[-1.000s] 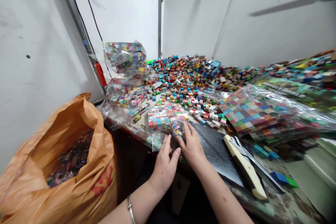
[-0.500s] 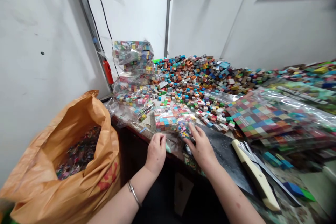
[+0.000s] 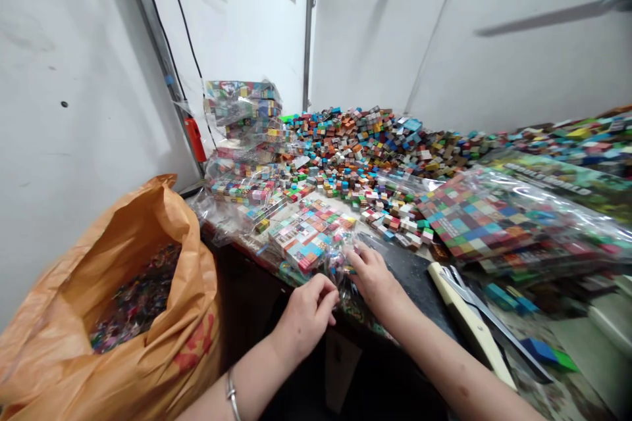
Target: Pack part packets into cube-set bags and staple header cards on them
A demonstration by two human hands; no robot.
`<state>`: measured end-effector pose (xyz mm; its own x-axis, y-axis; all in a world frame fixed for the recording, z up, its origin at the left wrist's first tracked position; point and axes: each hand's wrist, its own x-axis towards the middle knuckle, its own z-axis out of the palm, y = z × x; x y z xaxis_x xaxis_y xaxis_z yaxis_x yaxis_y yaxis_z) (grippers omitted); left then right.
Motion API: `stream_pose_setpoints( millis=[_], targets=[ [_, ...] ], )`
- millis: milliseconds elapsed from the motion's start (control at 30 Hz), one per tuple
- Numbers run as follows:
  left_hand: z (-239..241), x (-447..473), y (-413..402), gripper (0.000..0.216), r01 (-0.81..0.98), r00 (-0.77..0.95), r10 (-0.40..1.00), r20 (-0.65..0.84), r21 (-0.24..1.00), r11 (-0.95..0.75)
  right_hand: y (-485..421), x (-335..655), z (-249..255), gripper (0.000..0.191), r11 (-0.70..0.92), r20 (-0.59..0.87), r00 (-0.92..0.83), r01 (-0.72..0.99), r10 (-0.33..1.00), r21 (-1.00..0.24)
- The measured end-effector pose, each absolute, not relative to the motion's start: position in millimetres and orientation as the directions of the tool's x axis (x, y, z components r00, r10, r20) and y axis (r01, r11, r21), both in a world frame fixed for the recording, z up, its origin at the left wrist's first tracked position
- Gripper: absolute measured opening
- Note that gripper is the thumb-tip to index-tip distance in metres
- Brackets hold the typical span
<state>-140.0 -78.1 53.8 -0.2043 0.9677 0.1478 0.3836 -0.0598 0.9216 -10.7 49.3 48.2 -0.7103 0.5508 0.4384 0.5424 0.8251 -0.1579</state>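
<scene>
The block-patterned box [image 3: 307,235], which lay with its long front side toward the person, has swung round so that a corner points at the table's near edge [image 3: 276,274], and it sits closer to that edge. The left hand [image 3: 303,316], half a second ago apart at the edge with its fingers bunched, has come across to the right hand [image 3: 372,279] with its fingers curled. The right hand's fingers are bent more, and its forearm [image 3: 444,348] now covers part of the cream-coloured handle [image 3: 464,309]
</scene>
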Motion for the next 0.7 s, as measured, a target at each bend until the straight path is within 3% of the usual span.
stream_pose_setpoints(
  millis=[67, 167, 233, 333, 467, 600, 700],
  targets=[
    [62, -156, -78, 0.025, 0.499, -0.158, 0.97, 0.182, 0.863, -0.08, 50, -10, 47, 0.049, 0.836, 0.439, -0.721, 0.527, 0.536, -0.156],
    [75, -177, -59, 0.025, 0.708, -0.208, 0.875, 0.437, 0.684, -0.174, 50, -9, 51, 0.046, 0.838, 0.445, -0.72, 0.522, 0.532, -0.156],
    [81, -185, -37, 0.036, 0.8, -0.126, 0.82, 0.558, 0.546, -0.248, 48, -7, 54, 0.043, 0.832, 0.454, -0.71, 0.533, 0.539, -0.153],
    [82, -187, -6, 0.045, 0.838, 0.071, 0.869, 0.49, 0.443, -0.319, 47, -4, 54, 0.043, 0.808, 0.469, -0.678, 0.568, 0.566, -0.155],
    [76, -183, 8, 0.044, 0.779, 0.236, 0.919, 0.314, 0.504, -0.372, 53, 1, 43, 0.044, 0.767, 0.512, -0.586, 0.576, 0.628, -0.283],
    [71, -184, 2, 0.049, 0.746, 0.162, 0.953, 0.257, 0.6, -0.288, 65, 0, 38, 0.042, 0.68, 0.51, -0.453, 0.539, 0.731, -0.497],
    [70, -185, 1, 0.051, 0.741, 0.116, 0.962, 0.249, 0.623, -0.25, 72, -5, 40, 0.049, 0.54, 0.42, -0.34, 0.488, 0.841, -0.685]
  ],
)
